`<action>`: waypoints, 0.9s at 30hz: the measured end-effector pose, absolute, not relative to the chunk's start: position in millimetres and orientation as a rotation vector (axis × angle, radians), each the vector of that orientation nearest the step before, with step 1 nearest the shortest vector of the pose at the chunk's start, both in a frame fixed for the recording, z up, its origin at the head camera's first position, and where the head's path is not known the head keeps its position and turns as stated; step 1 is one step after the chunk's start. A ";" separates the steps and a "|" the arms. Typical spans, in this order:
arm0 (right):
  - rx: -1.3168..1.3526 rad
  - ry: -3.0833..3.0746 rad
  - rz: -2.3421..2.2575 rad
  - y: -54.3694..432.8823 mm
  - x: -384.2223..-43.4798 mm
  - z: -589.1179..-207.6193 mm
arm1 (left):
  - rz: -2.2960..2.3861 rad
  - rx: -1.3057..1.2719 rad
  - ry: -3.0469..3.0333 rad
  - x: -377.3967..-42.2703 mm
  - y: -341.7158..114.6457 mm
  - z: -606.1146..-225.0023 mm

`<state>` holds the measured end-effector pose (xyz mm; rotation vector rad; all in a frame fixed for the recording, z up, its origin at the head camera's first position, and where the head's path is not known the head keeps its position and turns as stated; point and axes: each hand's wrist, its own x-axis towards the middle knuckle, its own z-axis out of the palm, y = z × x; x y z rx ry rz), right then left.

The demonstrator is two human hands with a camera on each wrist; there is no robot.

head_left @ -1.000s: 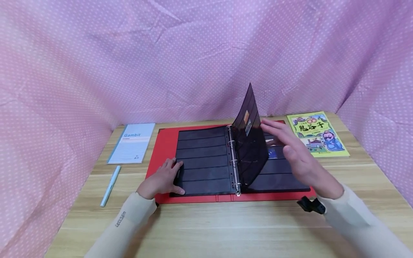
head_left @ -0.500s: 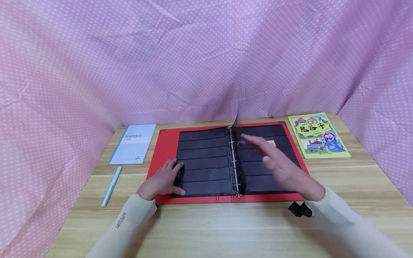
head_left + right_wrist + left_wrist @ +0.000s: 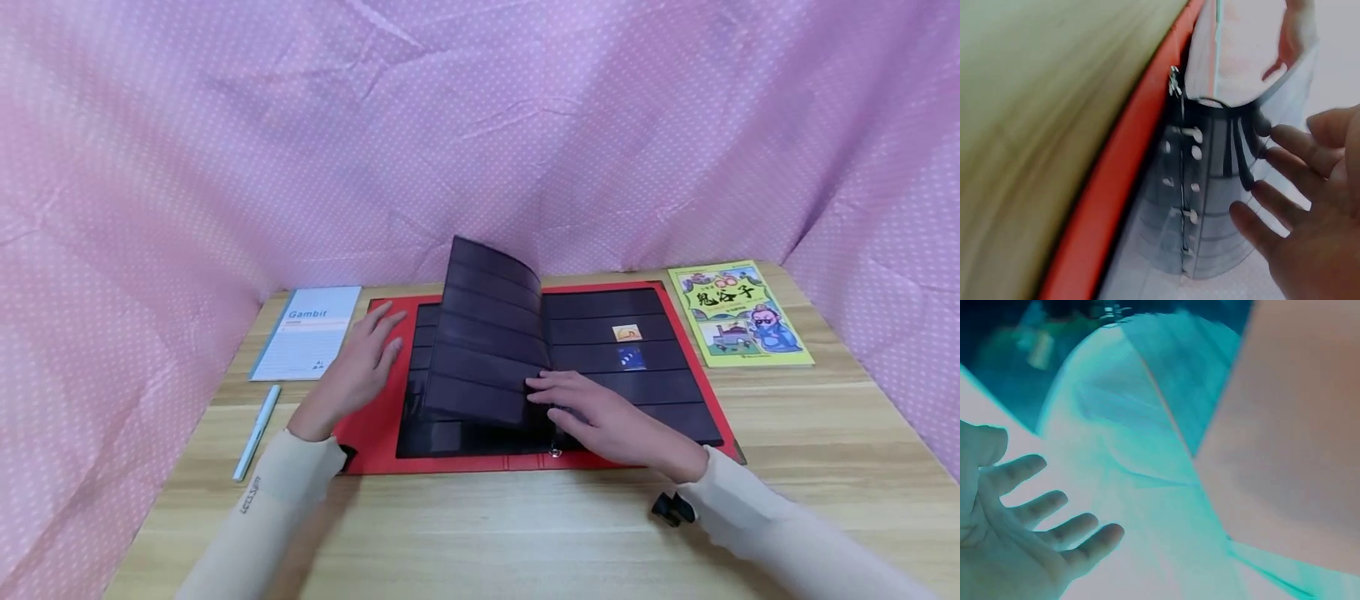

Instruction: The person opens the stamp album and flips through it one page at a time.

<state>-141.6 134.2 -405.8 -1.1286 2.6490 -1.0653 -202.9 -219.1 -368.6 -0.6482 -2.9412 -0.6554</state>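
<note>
A red ring binder (image 3: 372, 429) lies spread on the wooden table, filled with black pocket pages. One black page (image 3: 491, 329) stands raised, curving over toward the left side. My right hand (image 3: 600, 417) has its extended fingers against that page near the spine; the right wrist view shows the fingertips right at the page, beside the metal rings (image 3: 1188, 215). Over the left red margin hovers my left hand (image 3: 348, 371), fingers spread and holding nothing. An orange stamp-like piece (image 3: 627, 333) and a blue one (image 3: 632, 358) sit in pockets of the right-hand page.
At the back left is a pale blue notebook (image 3: 307, 333), with a light blue pen (image 3: 257, 432) in front of it. A yellow-green comic-style book (image 3: 738, 312) lies at the right. Pink dotted cloth (image 3: 480, 133) hangs behind the table.
The raised page has swung from upright over to the left, with the right hand following it down toward the spine. My left hand has lifted off the left page and moved left.
</note>
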 end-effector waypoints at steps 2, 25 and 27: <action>-1.125 2.640 -1.034 130.2 -142.7 -408.5 | -0.648 -0.633 -2.976 -203.3 -212.1 -364.8; -0.813 2.646 -0.958 144.5 -165.8 -416.2 | -0.068 -0.483 -3.549 -195.9 -158.2 -414.6; -0.762 2.644 -0.933 145.8 -167.4 -420.5 | -0.072 -0.492 -3.540 -196.5 -158.4 -413.2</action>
